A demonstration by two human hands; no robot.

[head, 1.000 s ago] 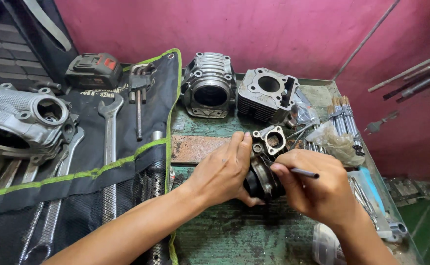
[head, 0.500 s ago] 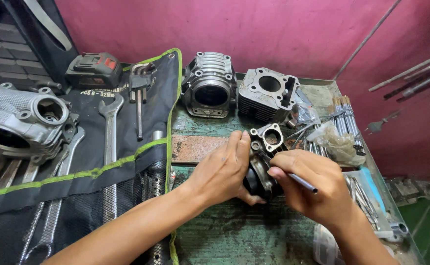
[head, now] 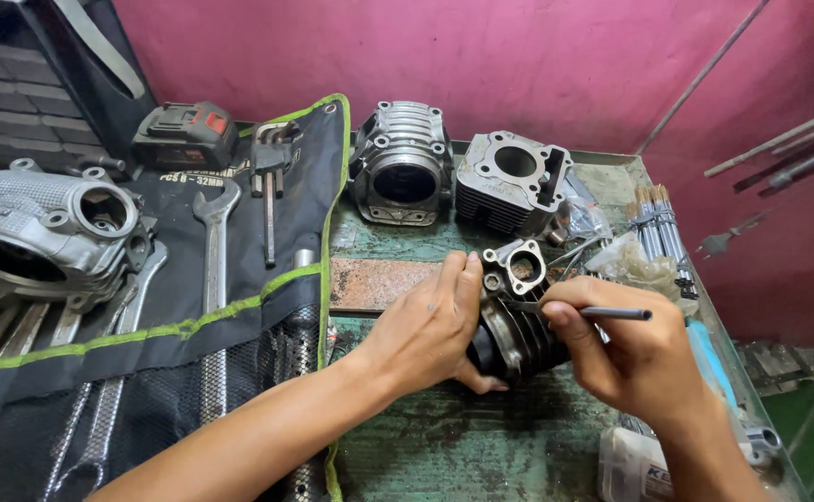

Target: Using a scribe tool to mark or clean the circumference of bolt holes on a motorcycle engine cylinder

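Left hand (head: 430, 325) clasps a dark finned engine cylinder (head: 518, 330) on the worn green workbench (head: 444, 446). Right hand (head: 630, 358) pinches a thin metal rod (head: 616, 314) against the cylinder's top. Two more cylinders (head: 402, 163) stand behind, near the tool roll (head: 267, 288).

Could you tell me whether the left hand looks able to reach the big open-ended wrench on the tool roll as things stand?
Probably yes: the wrench lies uncovered on the tool roll, but the left hand would first have to release the finned cylinder.
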